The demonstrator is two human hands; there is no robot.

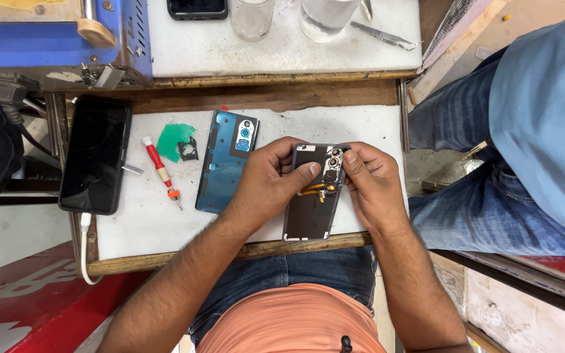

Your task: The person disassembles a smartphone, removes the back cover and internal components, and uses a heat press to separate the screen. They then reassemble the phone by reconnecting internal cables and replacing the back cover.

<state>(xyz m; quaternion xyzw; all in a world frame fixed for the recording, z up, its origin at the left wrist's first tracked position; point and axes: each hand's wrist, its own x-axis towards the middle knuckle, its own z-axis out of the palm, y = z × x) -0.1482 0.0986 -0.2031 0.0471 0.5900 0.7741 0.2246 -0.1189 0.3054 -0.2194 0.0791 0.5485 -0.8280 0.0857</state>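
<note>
While both hands (315,180) grip the opened phone (313,196) at the worktop's (138,222) front edge, bare surface lies left.

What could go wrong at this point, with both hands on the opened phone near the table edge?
1. Both thumbs press near the orange flex cable beside the camera module; a slip of the left hand or right hand might crease or tear it.
2. The opened phone reaches the table's front edge, so it could slide off if released.
3. The red screwdriver lies loose and could roll.
</note>
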